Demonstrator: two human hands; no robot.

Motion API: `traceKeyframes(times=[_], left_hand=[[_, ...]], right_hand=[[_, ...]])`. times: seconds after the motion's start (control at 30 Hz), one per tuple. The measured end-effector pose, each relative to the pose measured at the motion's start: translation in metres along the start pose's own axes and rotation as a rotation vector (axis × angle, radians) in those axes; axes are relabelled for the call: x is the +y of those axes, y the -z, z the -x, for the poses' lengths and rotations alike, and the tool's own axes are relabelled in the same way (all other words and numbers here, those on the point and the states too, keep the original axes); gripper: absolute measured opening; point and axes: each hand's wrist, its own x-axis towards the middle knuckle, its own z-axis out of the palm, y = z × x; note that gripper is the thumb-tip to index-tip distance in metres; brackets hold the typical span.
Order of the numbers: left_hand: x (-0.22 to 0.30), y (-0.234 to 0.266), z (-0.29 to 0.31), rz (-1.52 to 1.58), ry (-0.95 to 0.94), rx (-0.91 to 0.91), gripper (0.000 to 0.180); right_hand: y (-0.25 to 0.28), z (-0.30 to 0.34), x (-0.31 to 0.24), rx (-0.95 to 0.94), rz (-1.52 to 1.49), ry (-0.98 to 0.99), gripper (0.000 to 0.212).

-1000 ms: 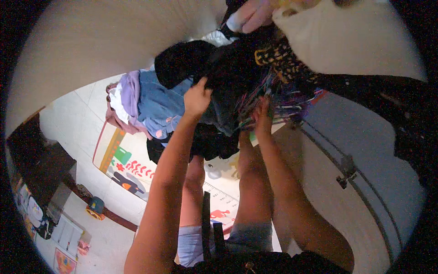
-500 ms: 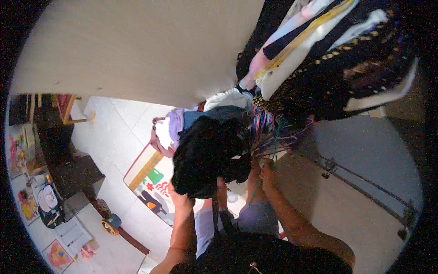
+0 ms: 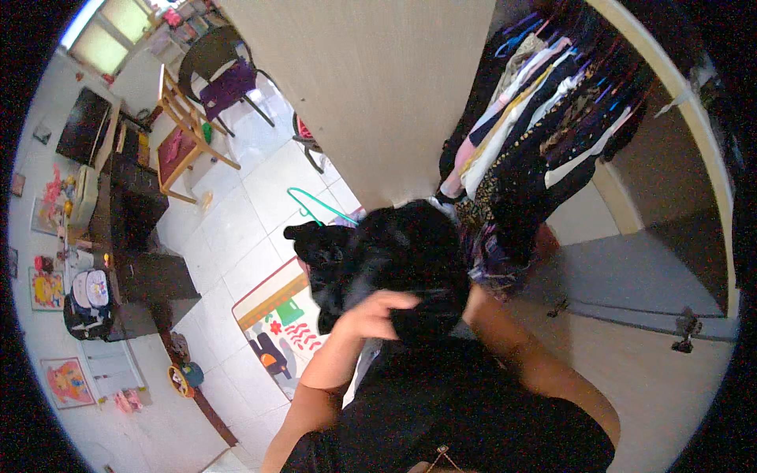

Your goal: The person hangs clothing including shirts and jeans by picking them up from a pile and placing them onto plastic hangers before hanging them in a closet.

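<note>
A bunched black garment (image 3: 418, 252) hangs in front of my chest, its folds hiding much of what lies beyond. My left hand (image 3: 377, 314), a little blurred, has its fingers bent over the near side of the cloth. At the cloth's right edge is my right hand (image 3: 475, 306); its fingers are hidden behind the fabric. A green clothes hanger (image 3: 323, 208) sticks out past the garment's far left side. I cannot see how it meets the cloth.
Clothes on hangers (image 3: 536, 118) fill the open wardrobe at the far right, beside a tall pale door panel (image 3: 371, 94). A patterned mat (image 3: 288, 319) lies on the tiled floor. Farther left are a wooden chair (image 3: 177, 146), a dark desk (image 3: 150, 268) and a backpack (image 3: 88, 307).
The black garment has come up and right, nearer my chest, and my left hand now lies over its near side. The green hanger now shows at the far left. The view has shifted.
</note>
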Motion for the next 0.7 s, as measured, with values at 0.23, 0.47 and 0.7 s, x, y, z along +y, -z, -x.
traceKeyframes(times=[0.23, 0.47, 0.7], left_hand=[[-0.036, -0.047, 0.027, -0.029, 0.529, -0.1, 0.037], [-0.123, -0.035, 0.065, 0.546, 0.783, 0.809, 0.04], [-0.146, -0.028, 0.002, 0.962, -0.103, 0.671, 0.047]], right_hand=[[-0.043, 0.011, -0.064, -0.398, 0.615, 0.383, 0.032], [-0.104, 0.064, -0.093, -0.429, 0.451, 0.535, 0.038], [-0.131, 0.096, -0.097, -0.607, 0.265, 0.621, 0.033]])
